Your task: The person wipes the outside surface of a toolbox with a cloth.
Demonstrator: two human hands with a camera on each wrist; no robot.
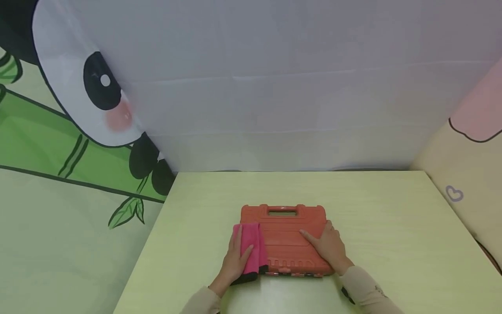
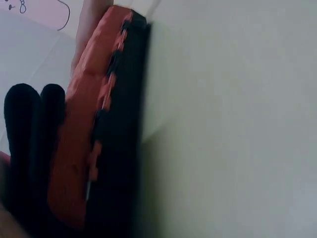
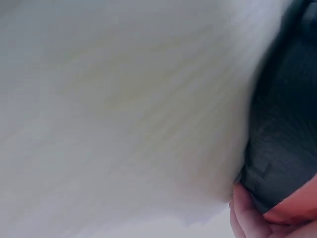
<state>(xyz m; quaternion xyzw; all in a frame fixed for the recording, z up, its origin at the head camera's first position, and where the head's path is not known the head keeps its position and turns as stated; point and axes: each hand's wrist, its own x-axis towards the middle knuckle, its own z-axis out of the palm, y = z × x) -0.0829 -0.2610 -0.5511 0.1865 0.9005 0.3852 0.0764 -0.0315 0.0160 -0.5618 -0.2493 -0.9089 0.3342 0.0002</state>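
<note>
Pale worktop [image 1: 392,218], red case [image 1: 282,237] lying flat on it near the person, its slotted handle [image 1: 282,208] on the far edge. Row of hinge pieces along the near edge; red upper shell over a black lower half, seen best from the left wrist.

Pink cloth [image 1: 251,244], folded, black along its near border, lies over the case's left part and hangs past the near edge. From the left wrist its dark folds stand out just beside the case wall.

Left hand [image 1: 236,260] rests on the cloth's left portion: index finger and thumb straight, spread apart on the fabric; remaining fingers partly hidden. Right hand [image 1: 332,247] grasps the case at its right side, thumb laid across the top, other fingers along the outer edge; the right wrist view has them against the black-and-red side.

Both sleeves light-coloured. Backdrop: pale wall sheet [image 1: 274,96], cartoon panda face and green bamboo at left, small purple heart [image 1: 454,193] at right.
</note>
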